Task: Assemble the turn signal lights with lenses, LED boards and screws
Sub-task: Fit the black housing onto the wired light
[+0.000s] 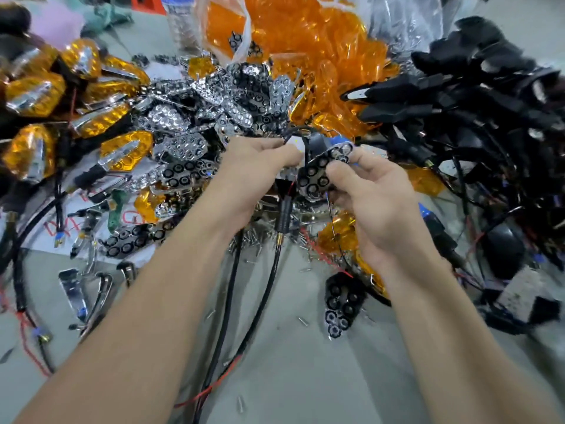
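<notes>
My right hand (376, 206) pinches a chrome reflector plate (321, 172) with round holes, thumb on its face, held upright over the floor. Behind the plate sits a black turn signal housing (319, 142). My left hand (260, 166) pinches a small white LED board (296, 142) and its black wire at the housing's left edge. The housing's black cable (282, 221) hangs down between my forearms. Several loose screws (260, 237) lie on the floor below my hands.
A heap of chrome reflectors (214, 111) lies ahead, orange lenses (305, 47) in a plastic bag behind it. Black housings with wires (477, 96) pile up at right. Finished orange lights (39, 96) lie at left. One reflector (342, 304) lies on the grey floor.
</notes>
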`<move>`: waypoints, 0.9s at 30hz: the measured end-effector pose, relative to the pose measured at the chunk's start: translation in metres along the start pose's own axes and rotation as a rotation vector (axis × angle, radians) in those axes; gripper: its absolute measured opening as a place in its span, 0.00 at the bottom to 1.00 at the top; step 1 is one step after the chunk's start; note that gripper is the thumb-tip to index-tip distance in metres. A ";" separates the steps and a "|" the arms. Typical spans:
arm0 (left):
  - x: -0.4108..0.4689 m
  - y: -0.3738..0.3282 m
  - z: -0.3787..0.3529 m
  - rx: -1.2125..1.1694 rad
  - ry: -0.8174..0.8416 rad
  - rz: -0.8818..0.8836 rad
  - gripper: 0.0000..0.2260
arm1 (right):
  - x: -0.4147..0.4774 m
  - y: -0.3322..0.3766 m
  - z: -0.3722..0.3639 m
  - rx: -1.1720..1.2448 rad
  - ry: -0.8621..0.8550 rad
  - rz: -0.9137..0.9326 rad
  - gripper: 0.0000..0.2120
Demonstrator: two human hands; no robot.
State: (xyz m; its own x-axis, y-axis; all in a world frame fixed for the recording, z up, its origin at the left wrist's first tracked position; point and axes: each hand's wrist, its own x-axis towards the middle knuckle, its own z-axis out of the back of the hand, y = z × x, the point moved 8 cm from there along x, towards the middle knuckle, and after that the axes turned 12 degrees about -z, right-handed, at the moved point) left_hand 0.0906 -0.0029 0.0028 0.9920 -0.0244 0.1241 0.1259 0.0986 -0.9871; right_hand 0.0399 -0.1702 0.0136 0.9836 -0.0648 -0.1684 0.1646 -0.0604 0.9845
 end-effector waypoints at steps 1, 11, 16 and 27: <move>-0.001 0.000 -0.003 0.014 0.016 -0.014 0.05 | 0.001 0.001 0.002 0.008 -0.003 0.011 0.05; -0.002 0.002 -0.008 -0.040 0.016 0.004 0.06 | 0.010 -0.004 0.016 0.147 -0.056 -0.034 0.05; -0.003 -0.001 -0.010 -0.031 0.040 -0.022 0.08 | 0.008 0.003 0.022 0.105 -0.135 0.060 0.07; -0.007 -0.012 -0.020 -0.069 0.121 -0.172 0.14 | 0.006 0.002 0.008 -0.047 -0.123 0.104 0.10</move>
State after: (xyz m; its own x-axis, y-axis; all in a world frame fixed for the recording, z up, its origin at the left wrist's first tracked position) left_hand 0.0815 -0.0241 0.0121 0.9469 -0.1542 0.2823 0.2878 0.0141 -0.9576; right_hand 0.0455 -0.1787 0.0138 0.9795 -0.1898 -0.0671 0.0682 -0.0010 0.9977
